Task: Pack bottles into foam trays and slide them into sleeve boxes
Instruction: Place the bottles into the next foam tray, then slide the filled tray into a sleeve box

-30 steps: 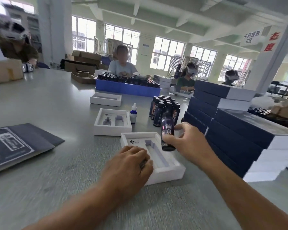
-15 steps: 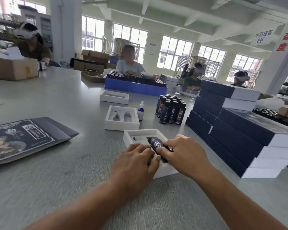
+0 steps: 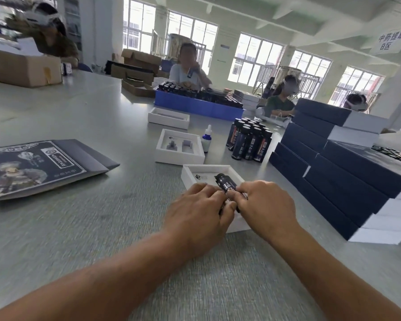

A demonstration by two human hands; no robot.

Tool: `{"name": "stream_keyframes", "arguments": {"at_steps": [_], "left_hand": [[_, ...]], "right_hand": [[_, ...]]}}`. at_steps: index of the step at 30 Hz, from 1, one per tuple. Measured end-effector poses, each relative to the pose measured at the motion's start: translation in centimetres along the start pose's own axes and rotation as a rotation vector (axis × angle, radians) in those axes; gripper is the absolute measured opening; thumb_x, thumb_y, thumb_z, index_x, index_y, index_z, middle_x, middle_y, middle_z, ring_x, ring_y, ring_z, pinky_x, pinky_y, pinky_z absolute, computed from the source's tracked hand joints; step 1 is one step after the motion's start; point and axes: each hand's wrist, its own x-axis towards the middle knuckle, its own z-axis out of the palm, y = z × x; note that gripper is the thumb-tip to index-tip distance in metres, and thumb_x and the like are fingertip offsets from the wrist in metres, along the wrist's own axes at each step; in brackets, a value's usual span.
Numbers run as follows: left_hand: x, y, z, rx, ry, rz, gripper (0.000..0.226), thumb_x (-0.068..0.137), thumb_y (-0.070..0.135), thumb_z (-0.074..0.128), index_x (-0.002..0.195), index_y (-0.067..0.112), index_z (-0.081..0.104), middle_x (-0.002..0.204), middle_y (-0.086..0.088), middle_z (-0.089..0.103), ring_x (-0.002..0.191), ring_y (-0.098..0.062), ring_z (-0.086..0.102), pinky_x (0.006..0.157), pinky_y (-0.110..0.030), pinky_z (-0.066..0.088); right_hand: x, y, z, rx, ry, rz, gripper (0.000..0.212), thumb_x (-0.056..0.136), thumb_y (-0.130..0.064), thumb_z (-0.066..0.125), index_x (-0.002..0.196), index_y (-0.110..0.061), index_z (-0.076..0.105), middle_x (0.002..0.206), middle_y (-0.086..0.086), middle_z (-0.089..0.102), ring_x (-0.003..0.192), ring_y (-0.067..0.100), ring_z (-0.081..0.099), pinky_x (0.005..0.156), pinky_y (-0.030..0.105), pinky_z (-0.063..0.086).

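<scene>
Dark bottle [image 3: 226, 184], upright a second ago, is now lying tilted over the nearest foam tray [image 3: 196, 173] mid-table; right hand [image 3: 263, 202] pinching it, left hand [image 3: 200, 210] fingers curling round its base. Seating underway.

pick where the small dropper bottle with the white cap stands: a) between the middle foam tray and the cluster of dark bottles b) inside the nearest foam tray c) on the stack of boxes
a: the dropper bottle stands on the table between the middle foam tray and the dark bottles.
</scene>
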Motion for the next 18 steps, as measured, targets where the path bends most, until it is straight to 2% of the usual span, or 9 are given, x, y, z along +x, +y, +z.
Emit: {"name": "stream_keyframes", "arguments": {"at_steps": [2, 4, 7, 10, 13, 18], "left_hand": [[-0.1, 0.0, 0.1, -0.005, -0.001, -0.003, 0.056, 0.095, 0.058, 0.015, 0.124, 0.032, 0.055, 0.134, 0.011, 0.054, 0.129, -0.01, 0.036, 0.095, -0.035, 0.041], [-0.1, -0.1, 0.1, -0.002, -0.006, -0.006, 0.055, 0.095, 0.058, 0.016, 0.124, 0.031, 0.055, 0.133, 0.01, 0.054, 0.128, -0.011, 0.037, 0.094, -0.035, 0.041], [0.0, 0.0, 0.0, 0.003, -0.023, -0.012, 0.056, 0.095, 0.057, 0.017, 0.123, 0.03, 0.057, 0.133, 0.009, 0.054, 0.128, -0.012, 0.037, 0.097, -0.035, 0.039], [-0.3, 0.3, -0.5, 0.005, -0.05, -0.011, 0.056, 0.097, 0.057, 0.019, 0.125, 0.027, 0.058, 0.135, 0.007, 0.054, 0.13, -0.015, 0.036, 0.103, -0.035, 0.035], [-0.2, 0.7, -0.9, 0.01, -0.098, -0.001, 0.057, 0.099, 0.055, 0.018, 0.129, 0.025, 0.056, 0.138, 0.003, 0.053, 0.131, -0.017, 0.037, 0.107, -0.037, 0.033], [-1.3, 3.1, -2.8, 0.248, -0.128, 0.006, 0.064, 0.098, 0.057, 0.013, 0.119, 0.019, 0.061, 0.123, -0.007, 0.062, 0.113, -0.028, 0.051, 0.094, -0.049, 0.034]], "right_hand": [[0.1, 0.4, -0.1, 0.004, -0.083, -0.033, 0.039, 0.098, -0.056, 0.046, 0.093, -0.033, 0.077, 0.08, -0.011, 0.056, 0.078, 0.012, 0.051, 0.054, 0.025, 0.031], [0.2, 0.5, 0.0, 0.02, -0.123, -0.056, 0.039, 0.099, -0.053, 0.046, 0.096, -0.032, 0.078, 0.095, -0.01, 0.056, 0.096, 0.014, 0.049, 0.07, 0.03, 0.042], [0.4, 0.4, 0.3, 0.029, -0.144, -0.055, 0.032, 0.099, -0.046, 0.05, 0.1, -0.029, 0.077, 0.121, -0.011, 0.056, 0.118, 0.019, 0.049, 0.092, 0.04, 0.045], [-0.3, 0.9, 0.3, 0.191, -0.187, -0.031, 0.029, 0.099, -0.041, 0.05, 0.112, -0.029, 0.072, 0.116, -0.007, 0.062, 0.111, 0.02, 0.058, 0.092, 0.043, 0.049], [-0.8, 1.5, 0.1, 0.333, -0.246, -0.01, 0.039, 0.101, -0.039, 0.051, 0.136, -0.025, 0.061, 0.129, -0.005, 0.062, 0.112, 0.013, 0.057, 0.096, 0.033, 0.046], [-1.6, 1.8, -0.4, 0.442, -0.249, -0.041, 0.034, 0.102, -0.024, 0.053, 0.135, -0.022, 0.062, 0.146, 0.0, 0.051, 0.125, 0.015, 0.051, 0.104, 0.027, 0.037]]}}
